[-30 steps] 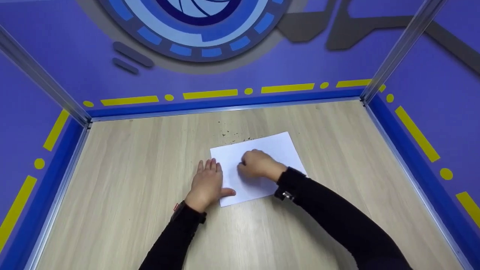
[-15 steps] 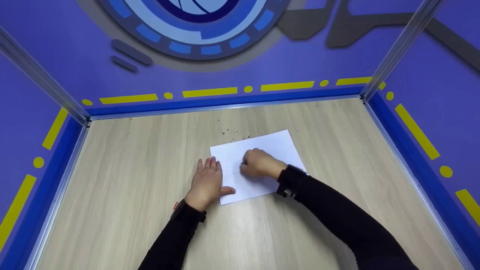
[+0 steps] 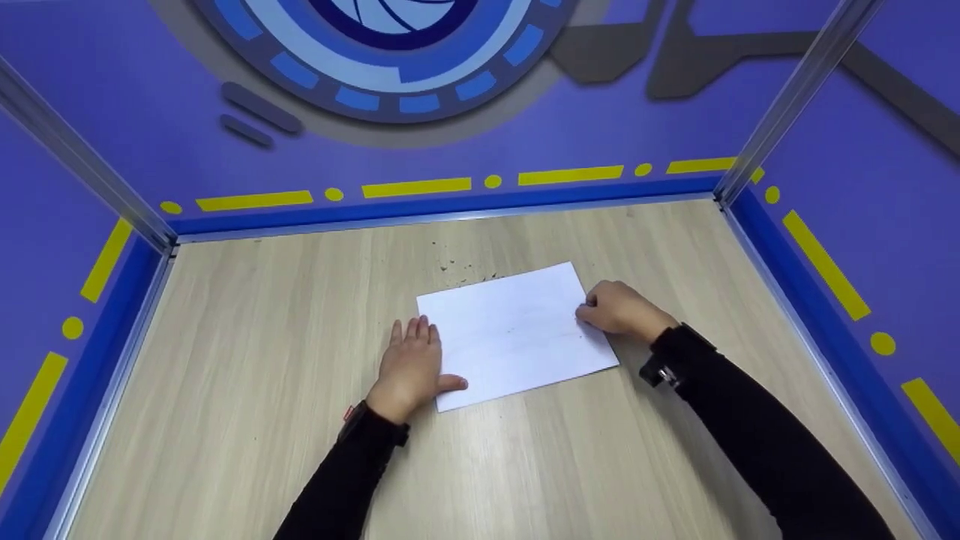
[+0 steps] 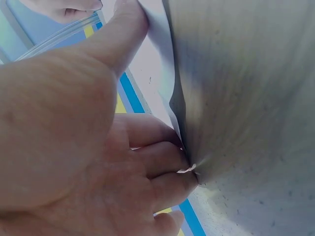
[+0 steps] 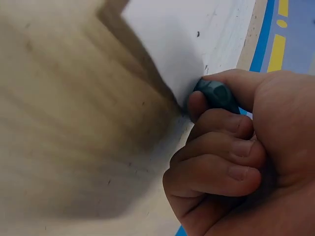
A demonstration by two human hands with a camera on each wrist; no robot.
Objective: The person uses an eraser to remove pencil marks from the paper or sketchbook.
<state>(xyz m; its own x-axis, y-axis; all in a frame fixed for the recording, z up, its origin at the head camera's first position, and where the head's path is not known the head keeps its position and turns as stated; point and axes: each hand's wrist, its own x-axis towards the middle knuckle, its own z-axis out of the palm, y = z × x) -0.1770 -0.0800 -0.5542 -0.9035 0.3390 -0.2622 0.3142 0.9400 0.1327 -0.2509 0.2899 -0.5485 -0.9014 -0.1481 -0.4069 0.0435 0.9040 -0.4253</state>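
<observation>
A white sheet of paper (image 3: 510, 352) lies at a slant on the wooden table. My left hand (image 3: 409, 367) rests flat along its left edge, the thumb pressing on the sheet. In the left wrist view, that paper edge bows up a little beside the fingers (image 4: 162, 157). At the right edge of the paper is my right hand (image 3: 619, 309), fingers curled. The right wrist view shows it pinching a dark green eraser (image 5: 216, 94) between thumb and forefinger, close over the paper's edge. A few small crumbs dot the sheet.
Dark crumbs (image 3: 450, 266) are scattered on the table (image 3: 285, 360) behind the paper. Blue-purple panels with yellow marks (image 3: 416, 187) wall in the back and both sides, joined by metal posts at the corners.
My right hand has moved from the middle of the paper, where it was rubbing, out to the right edge. More of the sheet now shows. The left hand has stayed in place.
</observation>
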